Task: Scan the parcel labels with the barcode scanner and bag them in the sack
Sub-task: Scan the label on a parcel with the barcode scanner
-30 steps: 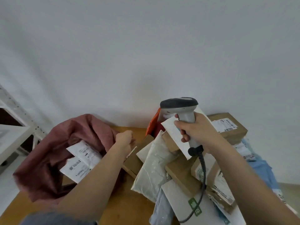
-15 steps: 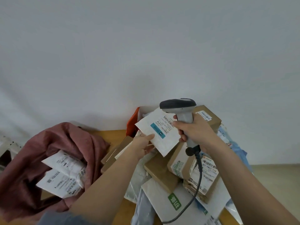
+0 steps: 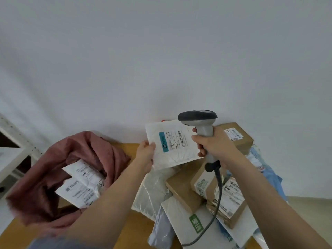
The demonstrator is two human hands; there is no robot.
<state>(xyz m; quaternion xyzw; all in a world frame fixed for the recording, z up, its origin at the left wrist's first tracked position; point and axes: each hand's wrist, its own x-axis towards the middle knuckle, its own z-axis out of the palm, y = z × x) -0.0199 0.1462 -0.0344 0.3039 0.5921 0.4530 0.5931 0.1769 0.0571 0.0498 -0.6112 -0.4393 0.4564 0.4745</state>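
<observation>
A plain pale wall (image 3: 161, 60) fills the upper half of the view. Below it a wooden table (image 3: 133, 229) carries everything else. On its left side lies a dusty pink cloth sack (image 3: 43, 178), its mouth open toward the viewer, with two white labelled parcels in the sack (image 3: 80, 186) showing inside. On the right side sits a heap of parcels (image 3: 201, 196): brown cardboard boxes, grey and white plastic mailers, and a blue bag at the far right edge. A white shelf unit (image 3: 10, 155) stands at the left edge of the view.

Two bare forearms reach in from the bottom. The left hand (image 3: 145, 155) pinches the lower left corner of a white padded mailer (image 3: 172, 144), holding it up above the heap with its face turned toward the viewer. A printed label (image 3: 174, 141) with a teal stripe and a barcode is visible on that face. The right hand (image 3: 213, 142) is wrapped around the handle of a grey barcode scanner (image 3: 199, 121), whose dark head sits just above the mailer's upper right corner. A dark cable (image 3: 215, 209) trails from the handle's base down over the heap.
</observation>
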